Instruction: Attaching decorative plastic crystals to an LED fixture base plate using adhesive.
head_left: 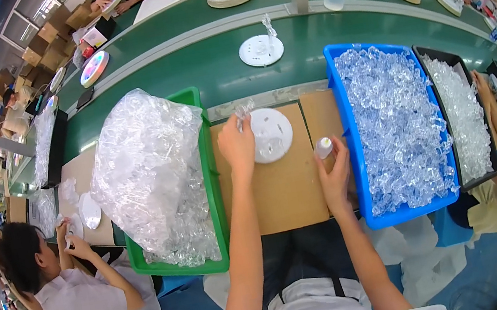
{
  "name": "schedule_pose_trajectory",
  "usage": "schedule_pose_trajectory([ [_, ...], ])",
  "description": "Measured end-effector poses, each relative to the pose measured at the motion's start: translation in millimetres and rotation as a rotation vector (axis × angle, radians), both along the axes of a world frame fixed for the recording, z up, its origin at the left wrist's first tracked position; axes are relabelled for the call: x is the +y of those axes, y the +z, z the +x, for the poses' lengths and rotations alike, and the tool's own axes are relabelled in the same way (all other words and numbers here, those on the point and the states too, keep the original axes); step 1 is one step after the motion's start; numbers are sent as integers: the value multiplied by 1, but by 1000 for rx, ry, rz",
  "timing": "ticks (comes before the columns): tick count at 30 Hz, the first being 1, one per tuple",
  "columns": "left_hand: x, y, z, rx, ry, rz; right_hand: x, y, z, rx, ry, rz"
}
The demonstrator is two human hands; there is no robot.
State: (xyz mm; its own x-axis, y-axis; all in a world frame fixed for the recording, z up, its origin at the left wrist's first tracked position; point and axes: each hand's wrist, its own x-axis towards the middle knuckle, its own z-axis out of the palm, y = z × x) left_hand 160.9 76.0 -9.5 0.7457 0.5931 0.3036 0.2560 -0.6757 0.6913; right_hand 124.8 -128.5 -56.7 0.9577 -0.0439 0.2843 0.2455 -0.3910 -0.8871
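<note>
My left hand (237, 143) pinches a small clear plastic piece (245, 109) at the upper left edge of a white round disc (276, 125). The disc lies on a brown cardboard sheet (288, 197), and a clear rounded part (270, 147) shows on its lower half. To the right of the disc, my right hand (336, 173) is closed around a small white bottle (324, 147) with its tip upward. The rest of the bottle is hidden by the fingers.
A green bin (216, 186) with a bulging clear bag (143, 153) stands at left. At right is a blue bin (358, 156) of clear pieces, beside a black tray (489, 141). Another white disc (261, 54) rests on the green conveyor belt (208, 73). Co-workers sit on both sides.
</note>
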Motion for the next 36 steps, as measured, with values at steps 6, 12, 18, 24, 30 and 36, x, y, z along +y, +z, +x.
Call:
schedule_pose_trajectory([
  [6,47,-8,109,-122,133,-47,-21,50,-86,112,273,-246],
  [12,109,-2,199,-83,108,47,-92,176,-74,297,424,-207],
  [18,44,52,151,-405,33,-292,-41,187,146,-187,347,-561],
  [24,-87,149,-71,-325,-847,196,-45,38,480,-213,242,-867],
  [30,43,257,-260,-451,-38,-136,9,10,487,36,158,-853],
  [36,56,288,-341,-856,-567,-44,-43,96,469,-111,85,-638],
])
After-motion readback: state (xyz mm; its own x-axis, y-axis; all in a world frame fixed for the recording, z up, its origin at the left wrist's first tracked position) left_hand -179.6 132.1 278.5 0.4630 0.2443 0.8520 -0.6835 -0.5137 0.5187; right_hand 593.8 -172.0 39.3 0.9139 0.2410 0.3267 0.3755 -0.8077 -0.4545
